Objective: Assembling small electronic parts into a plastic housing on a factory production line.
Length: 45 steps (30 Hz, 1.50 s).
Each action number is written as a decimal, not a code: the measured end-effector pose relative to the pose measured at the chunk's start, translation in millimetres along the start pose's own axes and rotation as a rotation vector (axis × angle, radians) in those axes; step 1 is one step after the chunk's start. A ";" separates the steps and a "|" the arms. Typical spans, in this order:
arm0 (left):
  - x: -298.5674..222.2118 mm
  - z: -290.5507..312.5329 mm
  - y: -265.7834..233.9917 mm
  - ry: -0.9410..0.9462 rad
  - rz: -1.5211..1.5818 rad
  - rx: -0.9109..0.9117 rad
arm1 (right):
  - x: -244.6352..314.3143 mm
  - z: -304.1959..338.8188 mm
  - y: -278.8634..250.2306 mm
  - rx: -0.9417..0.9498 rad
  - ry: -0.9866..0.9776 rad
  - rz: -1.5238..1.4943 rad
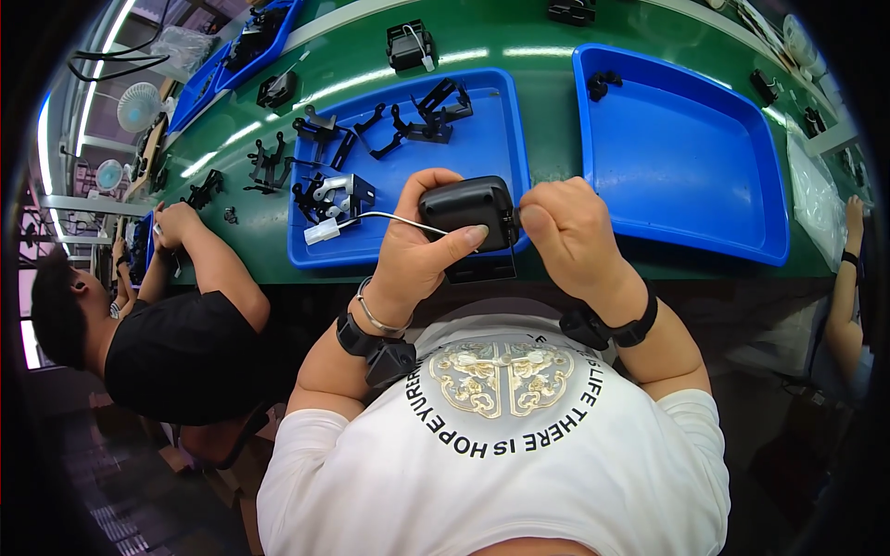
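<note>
My left hand (414, 250) is wrapped round a black rounded plastic housing (464, 206), its thumb pressed on the near side. A grey cable (394, 219) runs left from the housing to a white plug (323, 231), which hangs over the near left corner of the left blue tray (521, 148). Along the housing's near right side shows a dark bracket-like edge (491, 271). At the right edge of the housing my right hand (577, 236) is closed in a pinch. What its fingertips grip there is hidden. Both hands are above the bench's near edge.
The left tray holds several black brackets (445, 116). In the right blue tray (686, 167) small black parts (603, 85) lie at the far left corner. Another housing with a cable (409, 44) rests on the green bench (547, 111). A co-worker (185, 343) sits at left; another's arm (845, 287) shows at right.
</note>
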State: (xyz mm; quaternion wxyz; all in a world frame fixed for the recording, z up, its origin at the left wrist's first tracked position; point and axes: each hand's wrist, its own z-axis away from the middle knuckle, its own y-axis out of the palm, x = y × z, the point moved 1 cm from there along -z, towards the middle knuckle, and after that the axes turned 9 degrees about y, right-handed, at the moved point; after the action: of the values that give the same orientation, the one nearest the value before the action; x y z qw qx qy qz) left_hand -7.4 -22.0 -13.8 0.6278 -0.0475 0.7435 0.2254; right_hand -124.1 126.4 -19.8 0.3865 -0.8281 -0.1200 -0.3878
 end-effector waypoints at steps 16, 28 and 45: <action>4.7 2.4 -0.6 0.050 -0.062 0.008 | 1.4 -1.5 11.7 -0.135 -0.050 0.112; 0.8 3.4 -2.7 0.074 -0.112 0.017 | 7.7 2.2 10.0 -0.154 -0.081 -0.084; 7.3 1.1 -4.5 0.026 -0.004 0.101 | 1.8 -1.6 12.4 0.100 0.415 -0.265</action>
State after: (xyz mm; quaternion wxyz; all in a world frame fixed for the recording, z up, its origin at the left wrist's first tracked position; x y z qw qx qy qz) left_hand -6.3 -24.1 -22.1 0.6202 -0.0199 0.7619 0.1856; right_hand -117.5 116.7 -24.6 0.3893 -0.6877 -0.1645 -0.5903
